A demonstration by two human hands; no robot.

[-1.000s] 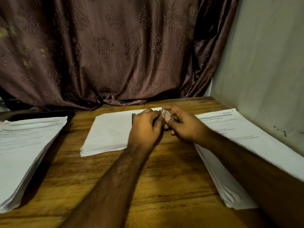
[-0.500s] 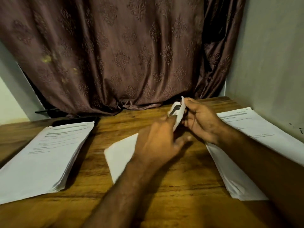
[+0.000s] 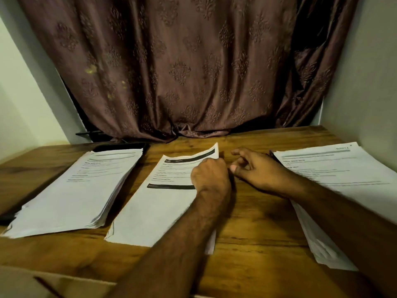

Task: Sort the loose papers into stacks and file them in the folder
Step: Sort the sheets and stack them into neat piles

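Three paper stacks lie on the wooden table [image 3: 253,233]. The left stack [image 3: 73,194] is thick, with printed text on top. In the middle stack [image 3: 154,207], the top sheet lies face up and shows two black bars. My left hand [image 3: 209,177] sits curled on that sheet's right edge and grips it; the sheet's far right corner is slightly raised. My right hand [image 3: 255,168] hovers just right of it over bare wood, fingers loosely curled and holding nothing. My right forearm partly covers the right stack [image 3: 335,168].
A brown patterned curtain [image 3: 182,72] hangs behind the table, and a pale wall [image 3: 365,82] closes in the right side. A dark flat object [image 3: 120,147] pokes out behind the left stack. A tan cardboard surface [image 3: 32,282] shows at the bottom left.
The sheet that both hands held up and turned over now lies face up on the middle stack. My right hand has let go and drawn right. The view has tilted up and left.
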